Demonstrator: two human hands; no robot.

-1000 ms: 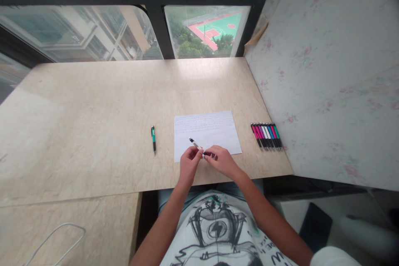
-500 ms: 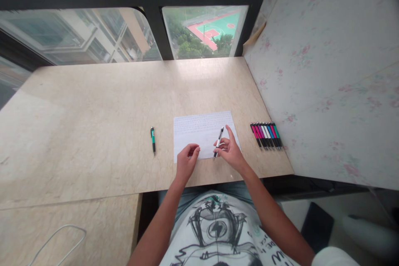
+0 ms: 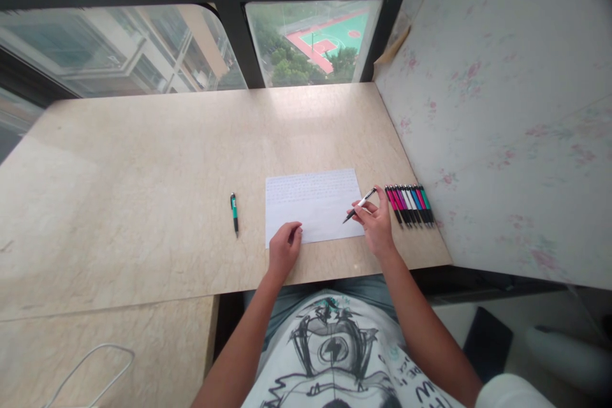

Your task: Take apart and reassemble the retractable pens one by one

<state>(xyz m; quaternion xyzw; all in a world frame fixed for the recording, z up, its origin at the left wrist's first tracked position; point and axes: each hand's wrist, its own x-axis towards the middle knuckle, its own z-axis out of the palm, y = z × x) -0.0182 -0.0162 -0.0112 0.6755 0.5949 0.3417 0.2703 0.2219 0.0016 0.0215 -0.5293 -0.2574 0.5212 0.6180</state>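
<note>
My right hand (image 3: 375, 220) grips a white and black ballpoint pen (image 3: 366, 197), its tip pointing down to the left over the right side of the paper. The index finger reaches toward the pen's top end. Under both hands lies a white sheet of paper (image 3: 310, 213), with rows of handwriting across its upper part. My left hand (image 3: 285, 243) rests at the sheet's lower left edge, fingers curled in; whether they hold anything is hidden. Left of the sheet, a green and black pen (image 3: 234, 214) lies alone on the table.
A row of several coloured pens (image 3: 408, 206) lies at the right, close to the flowered wall (image 3: 502, 108). The pale stone tabletop (image 3: 153, 191) runs back to the dark-framed window (image 3: 246, 44). A white cable (image 3: 112, 345) loops at the lower left.
My right hand has moved right with the white pen, which now tilts more toward level. My left hand has shifted very slightly and stays curled at the sheet's edge.
</note>
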